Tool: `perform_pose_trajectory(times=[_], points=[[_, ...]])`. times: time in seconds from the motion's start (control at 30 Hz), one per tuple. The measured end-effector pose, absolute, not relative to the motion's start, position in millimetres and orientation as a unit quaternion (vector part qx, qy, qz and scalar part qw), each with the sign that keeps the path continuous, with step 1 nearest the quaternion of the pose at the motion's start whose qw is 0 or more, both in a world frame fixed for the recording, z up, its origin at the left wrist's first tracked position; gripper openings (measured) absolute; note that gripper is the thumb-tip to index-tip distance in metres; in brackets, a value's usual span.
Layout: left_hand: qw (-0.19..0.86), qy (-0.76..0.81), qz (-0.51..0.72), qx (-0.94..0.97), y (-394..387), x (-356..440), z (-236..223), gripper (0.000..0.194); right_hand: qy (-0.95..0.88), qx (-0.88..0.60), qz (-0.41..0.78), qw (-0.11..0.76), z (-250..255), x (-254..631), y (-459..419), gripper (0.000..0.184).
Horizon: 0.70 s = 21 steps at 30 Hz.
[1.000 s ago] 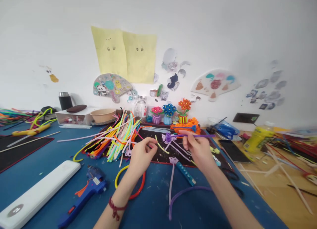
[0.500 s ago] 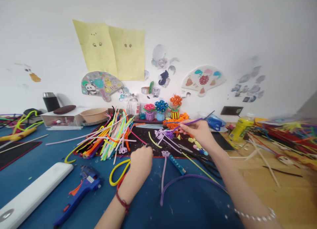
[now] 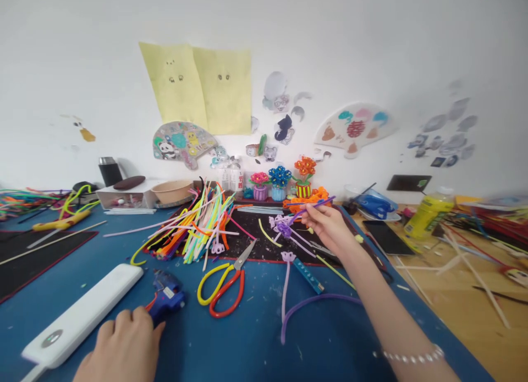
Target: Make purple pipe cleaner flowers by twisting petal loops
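My left hand (image 3: pixel 127 343) is closed over the handle of the blue glue gun (image 3: pixel 167 299), which lies on the blue table; the handle is hidden beneath my fingers. My right hand (image 3: pixel 328 225) pinches a dark purple pipe cleaner (image 3: pixel 299 212) between thumb and fingertips. Just left of those fingertips is a purple pipe-cleaner flower (image 3: pixel 284 225) with lilac loops and stems. Between my hands rest scissors (image 3: pixel 226 293) with one yellow and one red handle, blades pointing away. A lilac stem with a looped top (image 3: pixel 286 277) lies nearer me, beside a curved purple pipe cleaner (image 3: pixel 317 298).
A white elongated device (image 3: pixel 86 310) lies left of the glue gun. Behind the scissors is a heap of coloured pipe cleaners (image 3: pixel 206 222). Small potted pipe-cleaner flowers (image 3: pixel 279 184) stand by the wall. A teal box cutter (image 3: pixel 308 276) and a yellow bottle (image 3: pixel 429 214) are to the right.
My left hand has moved from the scissors, now lying uncovered, toward me and left onto the glue gun handle. My right hand still holds the purple pipe cleaner. The view has shifted slightly.
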<state>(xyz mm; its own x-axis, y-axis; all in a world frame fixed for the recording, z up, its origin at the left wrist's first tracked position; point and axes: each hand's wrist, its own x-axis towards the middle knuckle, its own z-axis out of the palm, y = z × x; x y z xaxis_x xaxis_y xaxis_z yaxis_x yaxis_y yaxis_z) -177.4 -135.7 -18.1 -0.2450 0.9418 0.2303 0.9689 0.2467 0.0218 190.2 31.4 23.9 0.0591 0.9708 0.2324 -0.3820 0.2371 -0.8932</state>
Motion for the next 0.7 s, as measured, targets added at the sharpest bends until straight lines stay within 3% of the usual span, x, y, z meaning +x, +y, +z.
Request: perform_pose_trajectory(times=[0.17,0.43,0.7], points=[[0.181,-0.798,0.035,-0.574,-142,-167,-7,0.037,-0.415,-0.326,0.529,0.665,9,189,37,0.029],[0.108,-0.693,-0.039,-0.712,-101,-67,26,0.032,-0.353,-0.294,0.465,0.757,19,222,43,0.027],[0.044,-0.418,-0.079,-0.904,-27,61,19,0.024,-0.352,-0.279,0.367,0.815,47,267,21,0.021]])
